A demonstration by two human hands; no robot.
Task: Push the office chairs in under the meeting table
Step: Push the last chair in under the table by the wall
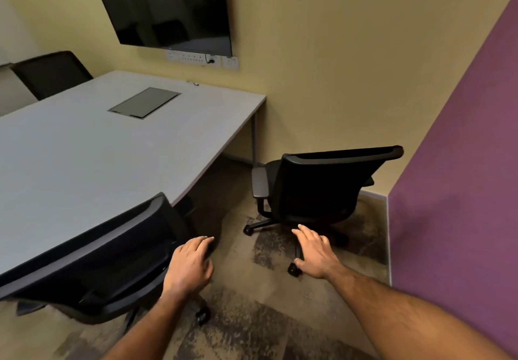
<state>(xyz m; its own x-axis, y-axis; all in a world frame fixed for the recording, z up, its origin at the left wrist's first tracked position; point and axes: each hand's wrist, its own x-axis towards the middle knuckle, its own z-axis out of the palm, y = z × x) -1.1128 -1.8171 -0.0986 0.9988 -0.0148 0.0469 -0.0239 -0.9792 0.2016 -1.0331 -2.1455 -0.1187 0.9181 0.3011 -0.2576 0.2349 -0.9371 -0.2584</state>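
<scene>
Left hand (190, 264) and right hand (316, 253): each grip open, holding nothing. Near black mesh office chair (106, 261) sits tucked against the grey worktop (84, 146). Right black chair (316, 188) stands apart.

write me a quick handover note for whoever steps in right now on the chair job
Left hand: open, palm down, over the right end of the near chair back; contact unclear.
Right hand: open, empty, reaching toward the far chair.
Near chair: back against the meeting table edge, looks pushed in.
Far chair: out on the carpet near the table's corner, apart from the table, angled away from it.
A third chair sits at the table's far side.
Left: roll the far chair in.
</scene>
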